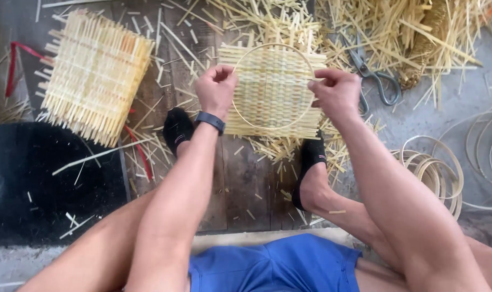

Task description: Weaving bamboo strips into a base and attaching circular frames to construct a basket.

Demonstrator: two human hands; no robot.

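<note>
over wooden boards, left hand (216,89) and right hand (337,93) fingers gripping bamboo hoop (273,47) on woven mat (273,89)

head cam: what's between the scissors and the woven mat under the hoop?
Loose bamboo strips litter the stretch between the scissors and the woven mat; the right hand grips the mat's near edge.

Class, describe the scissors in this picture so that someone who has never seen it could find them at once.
Start at the square woven mat held between the person's two hands. Just past the right hand, at the edge of the heap of loose straw strips, lie the scissors. They are the only grey metal thing among pale yellow strips.
</note>
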